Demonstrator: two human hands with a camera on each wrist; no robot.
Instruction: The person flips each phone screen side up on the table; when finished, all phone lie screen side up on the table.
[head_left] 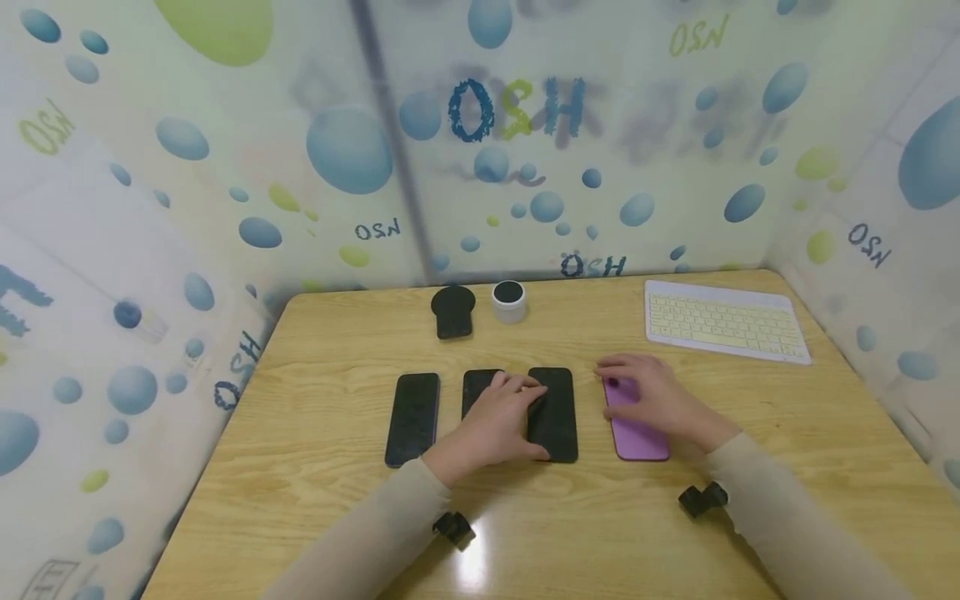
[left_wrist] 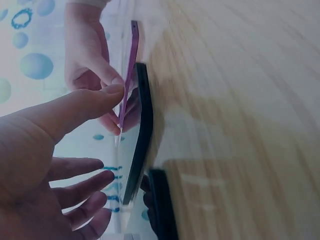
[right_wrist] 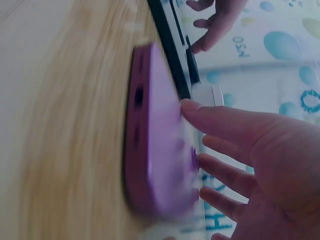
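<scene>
Spread in the head view, the left hand [head_left: 491, 421] lies over a black phone [head_left: 560, 421] and the right hand [head_left: 651, 400] over a purple phone [head_left: 637, 440] on the table [head_left: 300, 400], apparently to span their sides; wall lettering [head_left: 517, 108] resembles inverted H2O. Left wrist view: thumb [left_wrist: 95, 104] and fingers [left_wrist: 82, 190] parted. Right wrist view: likewise, contact unclear, no brand legible.
</scene>
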